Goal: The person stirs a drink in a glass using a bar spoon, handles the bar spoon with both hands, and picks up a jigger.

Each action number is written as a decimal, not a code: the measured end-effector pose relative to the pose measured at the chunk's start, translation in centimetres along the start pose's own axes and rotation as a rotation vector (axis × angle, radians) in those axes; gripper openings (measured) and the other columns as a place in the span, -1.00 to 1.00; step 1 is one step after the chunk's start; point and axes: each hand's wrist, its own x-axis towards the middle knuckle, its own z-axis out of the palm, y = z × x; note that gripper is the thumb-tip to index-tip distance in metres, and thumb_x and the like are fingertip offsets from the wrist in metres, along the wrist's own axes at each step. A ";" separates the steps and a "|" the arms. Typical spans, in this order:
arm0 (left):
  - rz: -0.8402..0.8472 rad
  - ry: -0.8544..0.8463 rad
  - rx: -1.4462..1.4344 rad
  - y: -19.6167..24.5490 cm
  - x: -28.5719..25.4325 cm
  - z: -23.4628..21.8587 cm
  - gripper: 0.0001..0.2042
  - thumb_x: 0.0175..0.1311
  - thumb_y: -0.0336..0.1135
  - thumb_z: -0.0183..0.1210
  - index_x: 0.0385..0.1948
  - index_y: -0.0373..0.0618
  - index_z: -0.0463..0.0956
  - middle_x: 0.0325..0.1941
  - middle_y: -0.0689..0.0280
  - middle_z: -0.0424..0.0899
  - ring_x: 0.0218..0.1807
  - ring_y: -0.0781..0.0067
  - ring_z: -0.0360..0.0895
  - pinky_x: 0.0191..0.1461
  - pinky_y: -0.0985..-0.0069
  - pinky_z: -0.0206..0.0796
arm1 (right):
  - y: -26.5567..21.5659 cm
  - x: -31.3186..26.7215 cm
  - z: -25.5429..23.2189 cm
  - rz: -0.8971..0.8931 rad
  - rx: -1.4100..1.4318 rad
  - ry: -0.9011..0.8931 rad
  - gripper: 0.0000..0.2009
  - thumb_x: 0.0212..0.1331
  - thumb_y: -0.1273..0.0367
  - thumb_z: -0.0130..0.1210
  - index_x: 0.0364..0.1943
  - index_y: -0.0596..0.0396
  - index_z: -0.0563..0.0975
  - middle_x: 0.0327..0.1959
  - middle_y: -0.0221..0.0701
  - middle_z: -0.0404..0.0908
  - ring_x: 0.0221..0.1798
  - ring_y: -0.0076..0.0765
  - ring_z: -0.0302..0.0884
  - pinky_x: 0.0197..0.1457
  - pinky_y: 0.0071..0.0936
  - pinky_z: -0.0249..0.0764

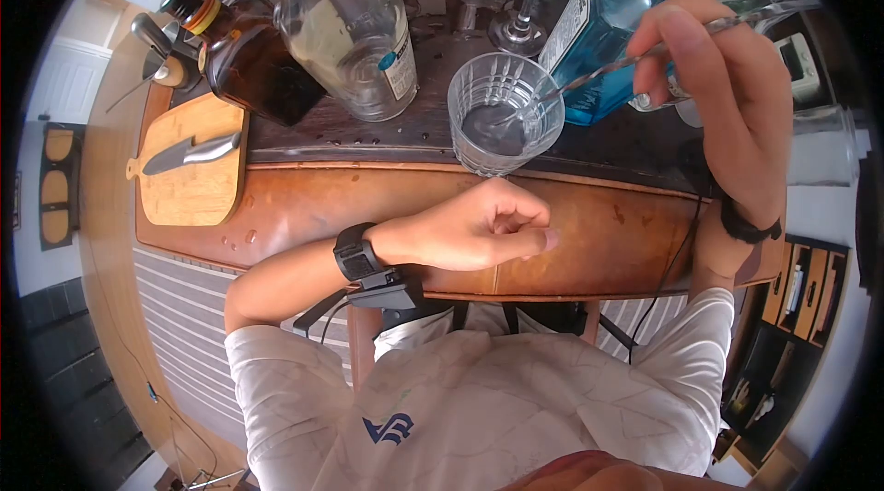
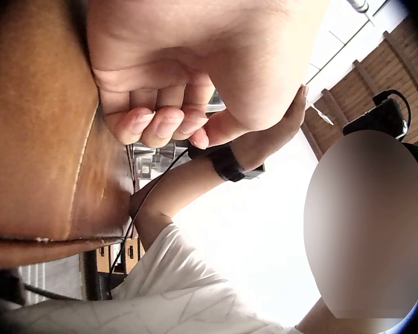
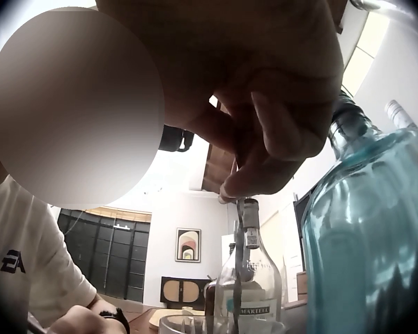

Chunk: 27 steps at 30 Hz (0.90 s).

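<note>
My right hand (image 1: 727, 95) pinches a twisted metal bar spoon (image 1: 603, 70), whose lower end slants into a cut-glass tumbler (image 1: 505, 136) near the table's padded edge. In the right wrist view the fingers of that hand (image 3: 272, 132) hold the spoon's shaft (image 3: 239, 278) above the glass rim (image 3: 174, 321). What liquid the tumbler holds, I cannot tell. My left hand (image 1: 479, 226) rests on the brown leather edge just in front of the glass, holding nothing. Its fingers hang loosely curled, as the left wrist view also shows the hand (image 2: 188, 69).
A blue bottle (image 1: 603, 26) stands right of the tumbler, a stemmed glass (image 1: 529, 7) behind. To the left are a clear bottle (image 1: 354, 40), a dark brown bottle (image 1: 258, 67), and a wooden board (image 1: 198, 192) bearing a knife (image 1: 189, 155). A black cable (image 1: 669, 284) crosses the right edge.
</note>
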 end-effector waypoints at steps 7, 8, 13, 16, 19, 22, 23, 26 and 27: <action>-0.011 -0.007 0.009 0.1 0.0 0.0 -0.66 0.48 -0.33 0.17 -0.59 -0.20 0.43 -0.58 0.58 0.18 -0.46 0.82 0.07 -0.45 0.58 -0.06 | 0.3 -0.3 0.4 -0.029 0.081 -0.003 -0.72 0.52 0.44 -0.11 -0.30 0.37 0.56 -0.25 -0.23 0.63 -0.39 -0.48 0.52 -0.32 -0.56 0.40; -0.012 -0.008 0.010 0.1 0.0 0.0 -0.66 0.48 -0.33 0.17 -0.59 -0.20 0.43 -0.58 0.58 0.18 -0.46 0.82 0.07 -0.45 0.58 -0.06 | 0.4 -0.3 0.7 -0.011 0.153 0.012 -0.73 0.52 0.46 -0.10 -0.30 0.37 0.55 -0.24 -0.21 0.64 -0.39 -0.46 0.53 -0.32 -0.55 0.40; -0.006 -0.002 0.013 0.1 0.0 0.0 -0.68 0.47 -0.34 0.17 -0.58 -0.22 0.44 -0.58 0.58 0.20 -0.46 0.81 0.08 -0.45 0.58 -0.05 | 1.0 -0.2 -0.1 -0.103 0.043 0.011 -0.74 0.51 0.47 -0.09 -0.29 0.38 0.55 -0.24 -0.19 0.65 -0.39 -0.45 0.53 -0.32 -0.54 0.42; -0.004 -0.001 -0.011 -0.1 0.0 0.1 -0.69 0.47 -0.35 0.17 -0.57 -0.22 0.45 -0.58 0.57 0.20 -0.46 0.81 0.09 -0.44 0.59 -0.05 | 0.8 -0.3 0.1 -0.111 0.077 0.017 -0.74 0.52 0.46 -0.09 -0.28 0.38 0.56 -0.25 -0.20 0.65 -0.39 -0.46 0.53 -0.32 -0.54 0.42; -0.021 -0.001 0.010 0.3 0.0 0.0 -0.69 0.46 -0.35 0.17 -0.56 -0.23 0.46 -0.58 0.58 0.20 -0.45 0.81 0.09 -0.44 0.59 -0.04 | 0.3 0.1 0.5 -0.056 0.062 -0.001 -0.73 0.53 0.45 -0.10 -0.29 0.37 0.56 -0.25 -0.22 0.65 -0.39 -0.47 0.52 -0.32 -0.55 0.41; -0.001 -0.003 0.000 0.0 0.0 0.0 -0.70 0.46 -0.35 0.17 -0.56 -0.23 0.46 -0.57 0.58 0.21 -0.45 0.81 0.10 -0.43 0.59 -0.04 | 0.3 -0.1 0.2 -0.036 0.042 0.018 -0.71 0.53 0.44 -0.11 -0.29 0.37 0.57 -0.27 -0.24 0.64 -0.39 -0.48 0.52 -0.31 -0.55 0.39; 0.000 -0.002 0.000 0.0 0.0 0.0 -0.70 0.46 -0.35 0.17 -0.56 -0.23 0.46 -0.57 0.58 0.21 -0.45 0.81 0.10 -0.43 0.59 -0.04 | 0.4 -0.1 0.1 -0.036 0.039 0.040 -0.71 0.53 0.44 -0.12 -0.29 0.37 0.57 -0.28 -0.25 0.63 -0.38 -0.48 0.51 -0.31 -0.56 0.39; 0.001 -0.002 0.008 0.0 0.0 0.0 -0.69 0.46 -0.35 0.17 -0.57 -0.23 0.44 -0.57 0.58 0.20 -0.45 0.81 0.09 -0.44 0.59 -0.05 | 0.0 -0.2 0.0 -0.021 0.015 -0.016 -0.70 0.53 0.43 -0.11 -0.29 0.36 0.57 -0.28 -0.28 0.62 -0.38 -0.49 0.50 -0.30 -0.57 0.38; -0.005 -0.004 0.020 0.1 0.0 0.0 -0.69 0.46 -0.35 0.17 -0.57 -0.22 0.43 -0.57 0.58 0.19 -0.45 0.81 0.08 -0.44 0.59 -0.05 | -0.1 -0.1 0.2 -0.020 0.015 -0.015 -0.70 0.53 0.43 -0.11 -0.29 0.36 0.57 -0.28 -0.28 0.62 -0.38 -0.49 0.50 -0.30 -0.57 0.38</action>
